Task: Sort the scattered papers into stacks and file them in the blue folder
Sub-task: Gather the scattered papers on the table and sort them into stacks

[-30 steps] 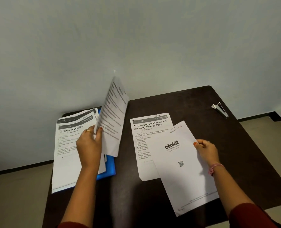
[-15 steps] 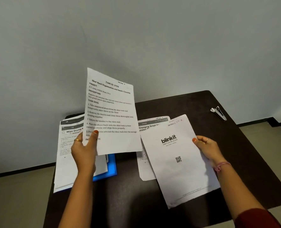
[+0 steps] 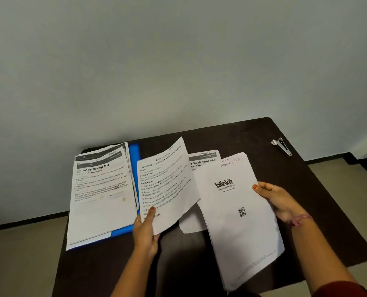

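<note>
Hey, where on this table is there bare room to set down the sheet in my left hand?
Bare dark table lies right of the right hand, up to the stapler at the far corner, and along the near edge between your forearms. The left is crowded: the paper stack covers the blue folder, and the middle holds the blinkit sheet.

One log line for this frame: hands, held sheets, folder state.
left hand pinches shoe-rack sheet | right hand grips blinkit sheet | blue folder under stack
</note>
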Available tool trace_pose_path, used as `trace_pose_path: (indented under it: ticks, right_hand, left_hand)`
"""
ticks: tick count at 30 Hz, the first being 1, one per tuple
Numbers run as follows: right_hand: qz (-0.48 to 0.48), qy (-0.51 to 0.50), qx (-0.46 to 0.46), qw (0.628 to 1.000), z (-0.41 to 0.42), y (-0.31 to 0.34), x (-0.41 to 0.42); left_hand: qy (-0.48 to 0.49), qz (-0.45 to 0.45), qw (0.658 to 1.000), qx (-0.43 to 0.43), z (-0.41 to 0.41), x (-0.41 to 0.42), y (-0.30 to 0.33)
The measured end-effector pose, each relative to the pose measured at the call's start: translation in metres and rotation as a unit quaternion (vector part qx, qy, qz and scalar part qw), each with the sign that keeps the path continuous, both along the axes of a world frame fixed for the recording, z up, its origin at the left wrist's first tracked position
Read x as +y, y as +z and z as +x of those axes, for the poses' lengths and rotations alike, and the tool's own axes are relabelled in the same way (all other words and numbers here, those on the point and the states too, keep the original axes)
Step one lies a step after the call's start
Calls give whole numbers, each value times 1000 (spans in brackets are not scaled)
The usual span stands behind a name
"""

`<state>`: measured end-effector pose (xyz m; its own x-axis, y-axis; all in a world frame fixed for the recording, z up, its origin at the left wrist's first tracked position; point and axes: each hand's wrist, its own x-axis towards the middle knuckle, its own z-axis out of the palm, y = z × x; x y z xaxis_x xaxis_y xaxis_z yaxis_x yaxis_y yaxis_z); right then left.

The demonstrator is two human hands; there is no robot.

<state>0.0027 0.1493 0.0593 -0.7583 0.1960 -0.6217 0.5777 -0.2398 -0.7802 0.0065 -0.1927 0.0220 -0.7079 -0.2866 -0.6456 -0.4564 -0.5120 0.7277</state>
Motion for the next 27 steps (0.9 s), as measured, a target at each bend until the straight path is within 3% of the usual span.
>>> trace_pose_path:
  ticks: [9, 19, 23, 27]
  right_hand:
    - [-88, -43, -16, 995, 5, 3, -3]
    - [-111, -70, -40, 991, -1, -19, -18]
    - [-63, -67, -56, 994, -3, -32, -36]
    - [56, -53, -67, 995, -4, -51, -57]
  left_hand:
    - [-85, 16, 996, -8, 24, 26, -19]
    - [-145, -23, 988, -48, 55, 34, -38]
    - [-193, -55, 977, -73, 59, 30, -44]
    - [-232, -103, 963, -86, 57, 25, -45]
